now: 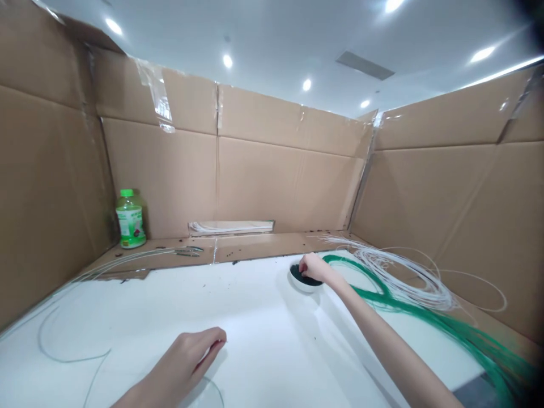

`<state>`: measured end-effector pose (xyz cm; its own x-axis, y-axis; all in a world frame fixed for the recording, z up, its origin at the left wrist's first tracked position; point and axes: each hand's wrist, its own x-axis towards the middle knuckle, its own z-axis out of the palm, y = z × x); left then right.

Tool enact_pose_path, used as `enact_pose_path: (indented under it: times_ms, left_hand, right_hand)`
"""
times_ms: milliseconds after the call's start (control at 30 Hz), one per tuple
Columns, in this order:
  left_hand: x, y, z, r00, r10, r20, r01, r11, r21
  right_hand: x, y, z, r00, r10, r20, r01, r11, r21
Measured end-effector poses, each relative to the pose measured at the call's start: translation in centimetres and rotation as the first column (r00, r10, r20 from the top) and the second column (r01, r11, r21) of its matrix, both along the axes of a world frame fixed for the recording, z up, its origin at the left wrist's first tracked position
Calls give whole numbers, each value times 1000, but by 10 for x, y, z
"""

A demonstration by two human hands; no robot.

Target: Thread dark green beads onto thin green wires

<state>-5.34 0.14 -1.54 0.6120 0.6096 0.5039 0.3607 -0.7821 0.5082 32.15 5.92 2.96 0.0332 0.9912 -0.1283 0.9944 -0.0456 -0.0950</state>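
Note:
My left hand (187,357) is closed in a pinch low over the white tabletop, left of the middle. A thin pale-green strand (217,388) curves out below it and appears to run into the pinch; a tiny pale tip shows at the fingertips. My right hand (313,267) reaches into a small white bowl (306,287) farther back. Its fingers are bunched together in the dark, fine-looking contents (298,276), whose kind is too small to tell. Whatever those fingertips grip is hidden.
Right of the bowl lie a long green bundle of strands (408,307) and a white coil (408,277). Pliers (189,251) and a green-capped bottle (131,221) are at the back left. Cardboard walls (272,175) surround the white table (263,306). Another loose strand (72,360) lies at left.

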Motion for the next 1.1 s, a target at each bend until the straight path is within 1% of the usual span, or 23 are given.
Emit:
enact_pose_path:
  times_ms: [100,200,300,467,633,700,767,833,933,1000,1100]
  left_hand:
    - [-11,3,-3,995,-11,-98,3,997,-80]
    - [-18,3,-7,998,19,-61,-26,994,-108]
    - [-20,1,-10,999,34,-21,-37,990,-135]
    - [-20,3,-10,994,-23,-106,8,991,-136]
    - [-23,4,-14,986,-17,-168,1,995,-97]
    - [-23,4,-16,979,-23,-203,4,996,-92]
    - [-23,4,-17,972,-30,-231,9,996,-93]
    - [-23,4,-18,968,-40,-246,17,995,-93]
    - [-23,4,-18,963,-51,-266,30,996,-84]
    - [-23,4,-18,958,-55,-283,35,997,-76]
    - [-24,4,-19,954,-63,-294,43,996,-75]
  right_hand:
    - [4,1,1,1000,9,-6,-9,1000,14]
    - [9,0,3,1000,-2,2,2,999,38]
    - [13,0,5,1000,-19,4,19,997,68]
    - [13,4,11,999,-19,-41,24,990,141]
    - [-2,17,27,996,-11,-90,29,979,201]
    - [-14,23,33,995,1,-104,21,978,206]
    - [-31,29,34,993,29,-116,-7,982,186]
    - [-52,36,30,989,74,-127,-55,988,145]
    - [-79,47,14,984,121,-134,-113,991,66]
    - [-88,53,2,983,128,-127,-128,992,15]
    - [-88,59,-13,984,130,-118,-135,990,-39]
